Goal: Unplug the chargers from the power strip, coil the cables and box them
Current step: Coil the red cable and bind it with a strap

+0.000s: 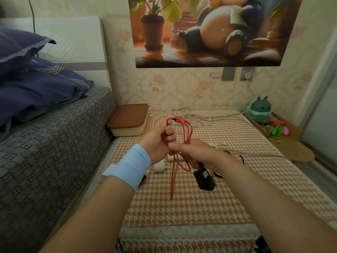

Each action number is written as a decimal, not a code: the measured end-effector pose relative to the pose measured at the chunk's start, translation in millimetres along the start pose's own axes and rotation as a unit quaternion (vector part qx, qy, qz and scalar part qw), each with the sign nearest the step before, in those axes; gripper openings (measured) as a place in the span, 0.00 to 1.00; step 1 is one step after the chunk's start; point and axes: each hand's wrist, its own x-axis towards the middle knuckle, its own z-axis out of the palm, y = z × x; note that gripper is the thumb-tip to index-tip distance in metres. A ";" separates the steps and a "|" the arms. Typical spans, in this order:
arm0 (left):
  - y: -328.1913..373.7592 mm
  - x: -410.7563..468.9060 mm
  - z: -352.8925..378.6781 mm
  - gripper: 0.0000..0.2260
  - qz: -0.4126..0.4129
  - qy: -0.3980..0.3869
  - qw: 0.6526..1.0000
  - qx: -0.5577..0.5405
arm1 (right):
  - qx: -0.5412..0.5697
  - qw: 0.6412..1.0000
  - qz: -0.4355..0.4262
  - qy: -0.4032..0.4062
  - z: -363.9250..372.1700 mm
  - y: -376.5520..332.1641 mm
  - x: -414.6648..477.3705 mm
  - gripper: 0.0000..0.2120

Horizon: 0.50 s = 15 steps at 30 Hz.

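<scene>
A red braided cable (187, 133) hangs in long loops between my hands above the houndstooth mat (182, 201). My left hand (156, 143) grips the top of the loops, thumb near the red connector end. My right hand (193, 152) holds the loops lower down, and a black charger (204, 179) dangles beneath it. A white charger (159, 166) lies on the mat under my left wrist. The white power strip (175, 158) is mostly hidden behind my hands. White cables (198, 118) lie tangled at the mat's far end.
A cream box with a brown lid (128, 118) sits at the far left corner of the mat, against the bed (45, 152). A toy and a basket (262, 114) stand at the far right. A wall socket (247, 73) holds a white plug.
</scene>
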 end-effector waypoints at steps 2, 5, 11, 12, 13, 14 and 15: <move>-2.3 -0.1 4.3 0.11 0.021 -0.002 0.999 0.028 | -0.003 0.999 -0.027 0.039 4.4 2.2 3.5 0.19; -2.1 0.7 -0.6 0.11 0.069 0.034 0.992 0.103 | -0.003 0.999 -0.027 0.037 2.5 0.9 3.2 0.13; -6.7 -10.8 -13.8 0.13 -0.049 -0.012 0.923 0.382 | 0.092 0.995 -0.011 0.034 -7.6 2.0 2.9 0.14; -9.3 -13.6 -16.0 0.13 -0.056 -0.022 0.893 0.445 | 0.108 0.993 -0.014 0.045 -9.8 2.1 3.5 0.14; -10.6 -15.8 -18.6 0.12 -0.052 -0.028 0.864 0.500 | 0.119 0.991 -0.016 0.057 -12.2 2.3 4.4 0.14; -10.3 -17.5 -21.7 0.11 -0.046 -0.030 0.840 0.540 | 0.126 0.989 -0.015 0.071 -15.0 3.0 5.5 0.14; -9.3 -17.4 -25.5 0.10 -0.039 -0.025 0.822 0.568 | 0.130 0.988 -0.011 0.087 -17.6 3.6 6.8 0.13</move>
